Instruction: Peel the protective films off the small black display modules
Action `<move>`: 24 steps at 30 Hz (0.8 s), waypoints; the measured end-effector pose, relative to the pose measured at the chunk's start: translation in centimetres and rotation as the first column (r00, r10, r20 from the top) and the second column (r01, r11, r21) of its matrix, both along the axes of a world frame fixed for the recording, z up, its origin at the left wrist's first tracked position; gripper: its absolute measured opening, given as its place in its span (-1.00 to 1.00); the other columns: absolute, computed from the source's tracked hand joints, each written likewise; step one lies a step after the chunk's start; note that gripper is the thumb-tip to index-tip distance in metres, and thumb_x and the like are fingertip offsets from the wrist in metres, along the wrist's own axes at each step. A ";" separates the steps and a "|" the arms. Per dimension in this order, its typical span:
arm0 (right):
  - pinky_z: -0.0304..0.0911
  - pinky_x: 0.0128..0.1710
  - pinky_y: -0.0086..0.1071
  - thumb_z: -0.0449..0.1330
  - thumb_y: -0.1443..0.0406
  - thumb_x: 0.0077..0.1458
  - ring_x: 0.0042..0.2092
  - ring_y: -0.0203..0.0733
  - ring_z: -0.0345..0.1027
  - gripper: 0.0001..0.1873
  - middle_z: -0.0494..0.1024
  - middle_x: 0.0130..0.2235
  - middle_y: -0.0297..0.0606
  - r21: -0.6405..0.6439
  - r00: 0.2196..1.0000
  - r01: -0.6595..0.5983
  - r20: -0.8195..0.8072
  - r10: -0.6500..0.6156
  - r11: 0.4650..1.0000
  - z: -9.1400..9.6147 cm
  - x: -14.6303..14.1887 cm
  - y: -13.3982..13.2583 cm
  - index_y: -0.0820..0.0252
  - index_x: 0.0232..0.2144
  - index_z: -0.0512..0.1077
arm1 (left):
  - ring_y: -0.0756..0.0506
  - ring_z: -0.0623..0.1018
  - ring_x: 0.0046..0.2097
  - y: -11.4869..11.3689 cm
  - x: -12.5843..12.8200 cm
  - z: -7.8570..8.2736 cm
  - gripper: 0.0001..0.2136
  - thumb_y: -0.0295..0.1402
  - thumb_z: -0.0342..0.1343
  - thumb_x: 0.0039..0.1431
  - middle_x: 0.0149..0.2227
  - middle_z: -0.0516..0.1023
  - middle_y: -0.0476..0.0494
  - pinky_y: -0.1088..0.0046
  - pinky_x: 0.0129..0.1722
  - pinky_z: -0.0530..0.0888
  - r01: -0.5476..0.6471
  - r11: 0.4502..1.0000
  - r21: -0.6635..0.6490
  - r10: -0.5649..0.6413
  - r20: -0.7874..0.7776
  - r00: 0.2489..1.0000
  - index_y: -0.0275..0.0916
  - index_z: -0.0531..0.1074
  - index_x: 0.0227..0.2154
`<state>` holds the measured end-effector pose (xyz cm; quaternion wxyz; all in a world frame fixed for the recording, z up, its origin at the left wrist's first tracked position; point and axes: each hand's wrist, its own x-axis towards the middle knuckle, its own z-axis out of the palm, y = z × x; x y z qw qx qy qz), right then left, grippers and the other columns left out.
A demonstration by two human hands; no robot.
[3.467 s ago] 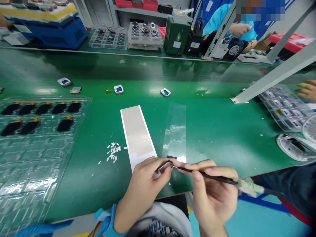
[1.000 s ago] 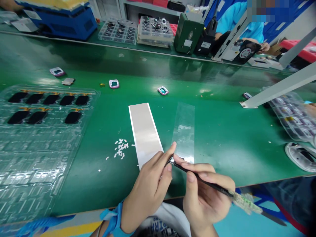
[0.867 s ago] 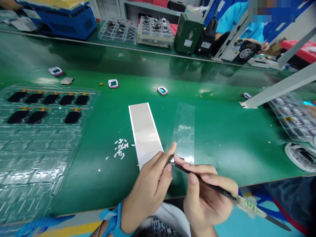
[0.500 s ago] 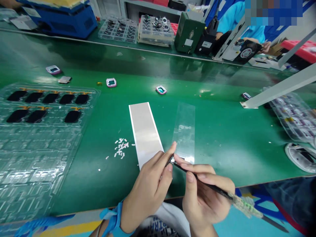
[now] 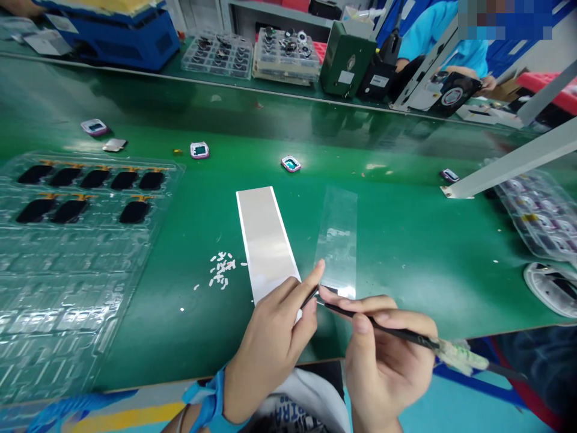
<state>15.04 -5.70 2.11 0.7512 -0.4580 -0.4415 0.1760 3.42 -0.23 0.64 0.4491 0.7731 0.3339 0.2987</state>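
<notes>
My left hand, with a blue band at the wrist, pinches a thin dark-edged piece between thumb and fingers. Most of that piece is hidden by the fingers. In my right hand is a slim black hand tool with tape wrapped round its rear part; its tip meets the piece at my left fingertips. Whether the tool is tweezers or a single stick is unclear. Just beyond the hands lie a white-edged grey strip sheet and a clear plastic strip.
Small white bits lie scattered left of the sheet. A clear tray holds several black screens. Small watch-like cases sit farther back. A white post and a parts tray stand right. A co-worker is behind the shelf.
My right hand has shifted slightly right and down, and the tool's rear end has moved with it. The left hand keeps its pinch almost in place.
</notes>
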 end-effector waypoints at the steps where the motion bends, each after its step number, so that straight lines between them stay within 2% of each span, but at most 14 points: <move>1: 0.60 -0.13 -0.11 0.03 0.65 0.17 -0.13 -0.13 0.57 -0.66 0.58 -0.24 -0.26 -0.002 1.000 -0.001 0.012 0.001 1.000 0.0 0.0 0.0 0.17 -0.15 0.29 | -0.05 0.43 -0.33 0.0 0.0 -0.1 -0.51 -0.43 -0.15 0.41 -0.33 0.40 -0.03 0.45 -0.33 0.38 -0.005 1.000 0.018 0.005 -0.006 1.000 0.00 0.07 0.35; 10: 0.59 -0.10 -0.13 0.08 0.66 0.12 -0.11 -0.12 0.57 -0.63 0.59 -0.22 -0.24 -0.003 0.994 0.028 0.108 -0.028 1.000 -0.3 -0.5 0.0 0.18 -0.15 0.31 | -0.04 0.41 -0.37 0.0 0.0 0.0 -0.51 -0.43 -0.14 0.40 -0.36 0.38 -0.01 0.47 -0.38 0.36 -0.004 1.000 0.011 0.005 -0.020 1.000 -0.01 0.08 0.35; 14: 0.58 -0.11 -0.17 0.07 0.65 0.15 -0.15 -0.15 0.57 -0.66 0.58 -0.23 -0.26 0.000 0.997 0.046 0.066 -0.046 0.999 -0.2 -0.4 0.0 0.16 -0.17 0.31 | -0.07 0.48 -0.27 0.0 0.3 0.1 -0.52 -0.41 -0.15 0.41 -0.25 0.47 -0.08 0.42 -0.27 0.42 0.007 1.000 -0.028 -0.008 -0.020 1.000 -0.03 0.09 0.34; 16: 0.55 -0.10 -0.13 0.06 0.60 0.19 -0.15 -0.15 0.56 -0.70 0.56 -0.23 -0.26 -0.006 0.998 0.041 0.046 -0.041 0.999 0.1 0.5 0.2 0.16 -0.16 0.32 | -0.09 0.52 -0.20 -0.1 -0.1 0.6 -0.55 -0.40 -0.17 0.42 -0.18 0.52 -0.12 0.39 -0.17 0.44 0.016 0.997 -0.070 -0.016 -0.001 1.000 -0.06 0.10 0.33; 18: 0.50 -0.13 -0.17 0.04 0.54 0.25 -0.17 -0.18 0.52 -0.76 0.51 -0.25 -0.27 -0.024 0.997 0.016 0.070 -0.014 1.000 0.8 2.1 0.7 0.16 -0.16 0.37 | -0.08 0.54 -0.23 -0.1 -0.9 1.7 -0.58 -0.37 -0.20 0.44 -0.21 0.55 -0.10 0.40 -0.18 0.45 0.007 0.993 -0.121 -0.009 -0.010 1.000 -0.06 0.11 0.31; 20: 0.42 -0.22 -0.31 0.04 0.46 0.29 -0.23 -0.24 0.43 -0.79 0.45 -0.29 -0.27 -0.111 0.978 -0.071 0.188 0.091 0.991 1.8 3.6 1.7 0.17 -0.17 0.45 | -0.08 0.54 -0.30 -0.1 -2.0 3.4 -0.59 -0.33 -0.22 0.45 -0.29 0.55 -0.07 0.43 -0.29 0.45 -0.022 0.992 -0.128 0.015 -0.056 0.998 -0.02 0.09 0.31; 21: 0.36 -0.29 -0.37 0.06 0.41 0.30 -0.26 -0.27 0.38 -0.81 0.43 -0.30 -0.27 -0.181 0.944 -0.142 0.270 0.188 0.973 2.4 4.2 2.4 0.17 -0.16 0.47 | -0.08 0.54 -0.32 0.0 -2.5 4.5 -0.58 -0.30 -0.22 0.45 -0.31 0.56 -0.07 0.43 -0.34 0.44 -0.032 0.994 -0.109 0.024 -0.077 0.997 -0.01 0.07 0.32; 22: 0.31 -0.35 -0.41 0.10 0.36 0.29 -0.29 -0.28 0.34 -0.83 0.42 -0.29 -0.27 -0.258 0.891 -0.226 0.334 0.306 0.939 3.1 4.5 3.2 0.16 -0.14 0.48 | -0.10 0.54 -0.32 0.3 -2.8 5.5 -0.57 -0.28 -0.22 0.45 -0.31 0.56 -0.07 0.43 -0.36 0.43 -0.033 0.996 -0.086 0.025 -0.090 0.996 0.00 0.04 0.33; 24: 0.25 -0.43 -0.44 0.18 0.28 0.23 -0.36 -0.30 0.27 -0.90 0.39 -0.33 -0.31 -0.392 0.753 -0.386 0.388 0.531 0.835 4.4 4.5 5.2 0.15 -0.23 0.50 | -0.11 0.56 -0.28 1.2 -3.1 7.5 -0.55 -0.26 -0.23 0.45 -0.28 0.58 -0.10 0.41 -0.32 0.45 -0.018 0.998 -0.060 0.012 -0.099 0.995 -0.05 0.02 0.35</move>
